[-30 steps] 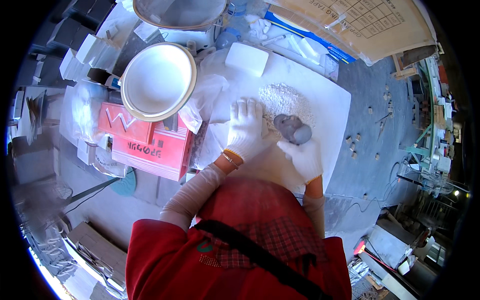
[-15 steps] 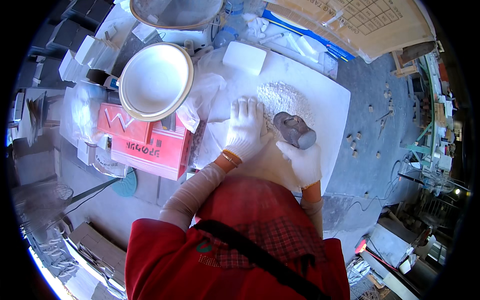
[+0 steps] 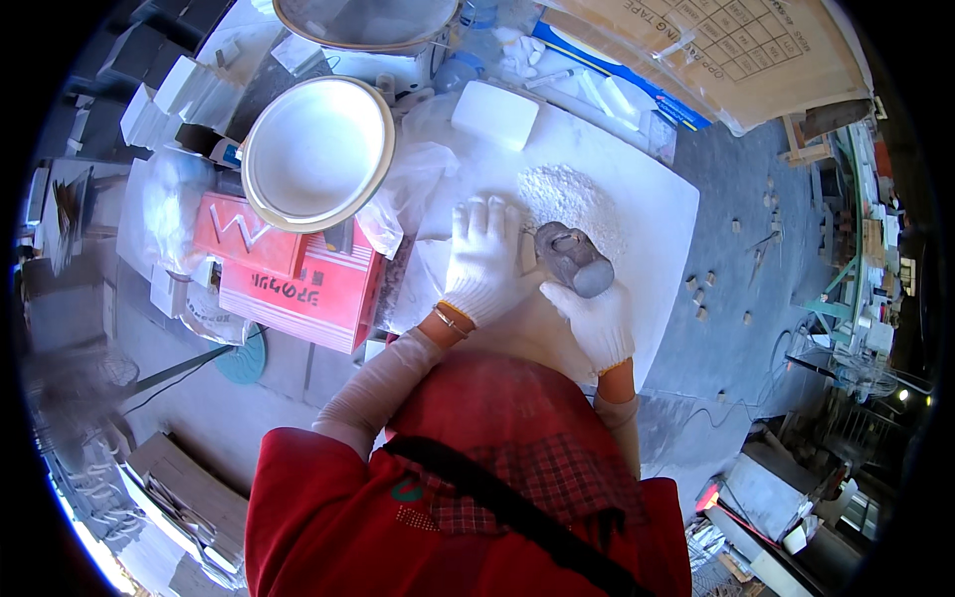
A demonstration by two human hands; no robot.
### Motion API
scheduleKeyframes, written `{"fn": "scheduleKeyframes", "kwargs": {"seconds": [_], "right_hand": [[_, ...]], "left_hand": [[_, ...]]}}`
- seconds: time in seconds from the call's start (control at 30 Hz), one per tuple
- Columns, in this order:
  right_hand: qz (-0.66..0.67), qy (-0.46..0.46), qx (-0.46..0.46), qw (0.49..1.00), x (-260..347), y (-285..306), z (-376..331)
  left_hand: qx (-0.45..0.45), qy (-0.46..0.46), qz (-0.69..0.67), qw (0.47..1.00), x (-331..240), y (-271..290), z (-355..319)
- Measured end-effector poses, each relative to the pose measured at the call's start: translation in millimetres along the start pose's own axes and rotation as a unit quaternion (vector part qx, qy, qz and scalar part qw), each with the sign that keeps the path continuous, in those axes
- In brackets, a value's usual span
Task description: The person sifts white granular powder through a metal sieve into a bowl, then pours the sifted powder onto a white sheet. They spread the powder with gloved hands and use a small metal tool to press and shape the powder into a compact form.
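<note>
My left hand point(image 3: 484, 264), in a white knit glove, lies flat on the white board point(image 3: 662, 214) with its fingers stretched out. Beside its thumb a small pale block point(image 3: 528, 253) shows in part; I cannot tell whether the thumb presses on it. My right hand point(image 3: 597, 326), gloved too, is closed on a hammer whose handle is mostly hidden. The thick dark grey hammer head point(image 3: 575, 261) is close by the pale block, at the near edge of a heap of white crumbs point(image 3: 565, 199).
A white block point(image 3: 495, 114) lies beyond my left hand. At left, a white basin point(image 3: 318, 149) rests over red boxes point(image 3: 298, 294), with a clear plastic bag point(image 3: 418, 179) alongside. A bucket point(image 3: 388, 65) and a large cardboard box point(image 3: 736, 50) stand at the far side.
The hammer and my right hand have shifted slightly left, closer to my left hand. The pale block beside my left thumb now shows more clearly.
</note>
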State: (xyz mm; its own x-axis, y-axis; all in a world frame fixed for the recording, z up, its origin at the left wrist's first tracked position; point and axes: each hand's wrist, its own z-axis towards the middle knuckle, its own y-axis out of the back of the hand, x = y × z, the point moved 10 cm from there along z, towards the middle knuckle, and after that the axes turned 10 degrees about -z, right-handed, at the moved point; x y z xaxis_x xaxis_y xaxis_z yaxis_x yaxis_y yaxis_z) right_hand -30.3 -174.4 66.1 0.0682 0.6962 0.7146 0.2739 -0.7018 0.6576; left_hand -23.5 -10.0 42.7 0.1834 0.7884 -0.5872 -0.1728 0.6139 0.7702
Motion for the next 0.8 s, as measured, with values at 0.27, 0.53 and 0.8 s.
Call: {"fn": "scheduleKeyframes", "kwargs": {"seconds": [0.27,0.53,0.8], "right_hand": [[-0.022,-0.118,0.142,0.983,-67.3,-65.7,24.3],[0.051,-0.076,0.085,0.992,-17.6,-15.2,12.5],[-0.012,-0.106,0.101,0.989,-46.5,-51.5,26.8]], "left_hand": [[0.032,-0.002,0.03,0.999,9.3,-8.8,-0.8],[0.027,0.004,0.004,1.0,10.2,-7.6,0.8],[0.02,-0.002,0.028,0.999,11.7,-15.9,4.0]]}}
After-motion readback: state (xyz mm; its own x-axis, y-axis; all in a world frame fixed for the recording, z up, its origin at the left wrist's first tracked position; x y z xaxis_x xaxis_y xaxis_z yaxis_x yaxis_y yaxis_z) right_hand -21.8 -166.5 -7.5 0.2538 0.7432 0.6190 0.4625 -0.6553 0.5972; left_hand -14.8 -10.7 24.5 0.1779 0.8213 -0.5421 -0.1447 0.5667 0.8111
